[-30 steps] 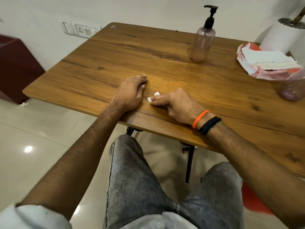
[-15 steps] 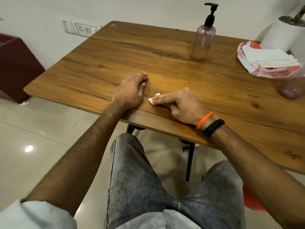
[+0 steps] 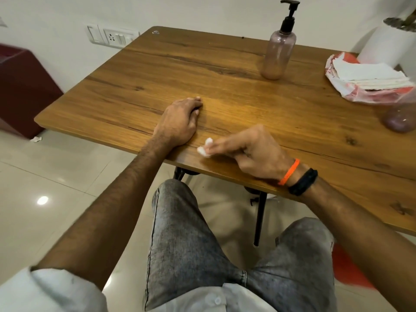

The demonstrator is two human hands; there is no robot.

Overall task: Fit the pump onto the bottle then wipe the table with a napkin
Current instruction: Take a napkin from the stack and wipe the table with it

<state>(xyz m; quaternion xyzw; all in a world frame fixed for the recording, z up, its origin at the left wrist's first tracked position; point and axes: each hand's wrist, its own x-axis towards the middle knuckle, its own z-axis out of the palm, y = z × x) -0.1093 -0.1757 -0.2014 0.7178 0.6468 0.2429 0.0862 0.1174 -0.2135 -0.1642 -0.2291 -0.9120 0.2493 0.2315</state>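
The pump (image 3: 289,13) already sits on the bottle (image 3: 278,55) at the upper right of the frame, and the right hand (image 3: 254,149) pinches a small balled napkin (image 3: 205,148) on the tabletop (image 3: 236,97) near its front edge, wiping not finished, while the left hand (image 3: 177,122) lies flat, grip released.

- The clear plastic pump bottle (image 3: 278,55) stands at the back of the wooden tabletop (image 3: 225,91).
- The stack of white paper napkins (image 3: 369,75) lies to its right.
- The small crumpled white napkin wad (image 3: 205,148) lies at the near edge.
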